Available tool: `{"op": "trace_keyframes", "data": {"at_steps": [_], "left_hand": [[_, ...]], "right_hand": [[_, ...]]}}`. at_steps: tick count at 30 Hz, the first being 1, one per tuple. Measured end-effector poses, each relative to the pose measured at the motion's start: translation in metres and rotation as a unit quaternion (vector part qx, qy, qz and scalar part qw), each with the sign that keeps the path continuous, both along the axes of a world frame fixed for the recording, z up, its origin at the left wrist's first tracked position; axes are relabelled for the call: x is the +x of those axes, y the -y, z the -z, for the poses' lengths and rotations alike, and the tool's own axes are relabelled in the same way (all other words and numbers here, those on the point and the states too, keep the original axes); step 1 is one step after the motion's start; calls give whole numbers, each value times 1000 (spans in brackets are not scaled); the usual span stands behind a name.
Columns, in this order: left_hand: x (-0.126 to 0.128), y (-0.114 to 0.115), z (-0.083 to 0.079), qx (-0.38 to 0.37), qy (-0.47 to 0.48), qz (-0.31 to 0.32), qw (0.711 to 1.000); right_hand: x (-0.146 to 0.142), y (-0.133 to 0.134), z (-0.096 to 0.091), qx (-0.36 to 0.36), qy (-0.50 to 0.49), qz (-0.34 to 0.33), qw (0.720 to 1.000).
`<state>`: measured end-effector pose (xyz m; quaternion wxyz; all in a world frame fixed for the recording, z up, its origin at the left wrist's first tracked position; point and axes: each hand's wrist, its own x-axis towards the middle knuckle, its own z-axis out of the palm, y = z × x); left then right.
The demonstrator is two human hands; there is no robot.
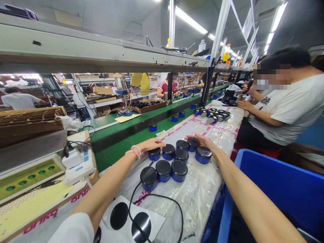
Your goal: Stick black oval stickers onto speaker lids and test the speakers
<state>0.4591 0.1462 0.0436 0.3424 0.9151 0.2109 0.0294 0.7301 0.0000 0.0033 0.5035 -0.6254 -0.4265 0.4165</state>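
Observation:
Several round units with shiny black tops and blue sides stand grouped on the plastic-covered table (199, 189). My left hand (153, 144) lies with its fingers stretched over the rear edge of the leftmost back round unit (154, 154). On the group's right side, my right hand (204, 141) reaches with extended fingers behind another round unit (193, 144). Its palm side is close beside a larger-looking round unit (203, 155); whether it touches is unclear. Neither hand is wrapped round a unit. Nearer me, a white sheet (126, 233) carries black discs (119, 216), with a black cable (182, 216) across it.
A green conveyor (113, 141) runs along the left, carrying a few similar units (153, 127). A blue bin (273, 175) stands at the right. A power strip (81, 165) sits at left. A co-worker (291, 98) sits at right beside more parts (212, 114). A shelf (101, 47) hangs overhead.

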Motion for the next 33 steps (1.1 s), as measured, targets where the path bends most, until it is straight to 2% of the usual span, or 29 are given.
{"op": "trace_keyframes", "data": {"at_steps": [3,8,12,17,19,21,24,26,27,28,29,30,31,32,33], "left_hand": [[-12,1,2,-21,12,12,1000],[-30,3,7,-23,19,-7,1000],[-44,7,7,-6,13,-17,1000],[-48,24,2,34,-18,-29,999],[-55,33,-8,53,-29,-46,997],[-76,46,-29,82,-26,-68,994],[-137,75,-75,144,-10,-129,981],[-191,107,-104,173,-10,-188,967],[-218,126,-114,183,-14,-222,958],[-244,146,-120,188,-29,-255,948],[-269,165,-122,190,-53,-286,938],[-292,184,-119,185,-84,-312,928],[-313,201,-112,182,-117,-336,917],[-334,215,-102,180,-147,-357,905],[-353,226,-88,180,-170,-378,892]], "right_hand": [[-22,-15,0,2,-9,-27,1000],[-47,-30,-3,-2,12,-85,996],[-68,-38,-8,15,45,-134,990],[-99,-49,-7,35,107,-169,979],[-102,-51,-13,36,144,-172,974],[-100,-50,-30,42,191,-161,967],[-109,-47,-73,90,269,-122,951],[-139,-41,-99,142,304,-131,933],[-161,-35,-106,166,320,-164,918],[-185,-26,-108,196,345,-215,892],[-211,-16,-104,243,431,-304,814],[-235,-4,-94,287,505,-365,728],[-256,8,-81,326,567,-384,652],[-270,19,-64,366,612,-368,597],[-279,29,-45,399,637,-349,560]]}}
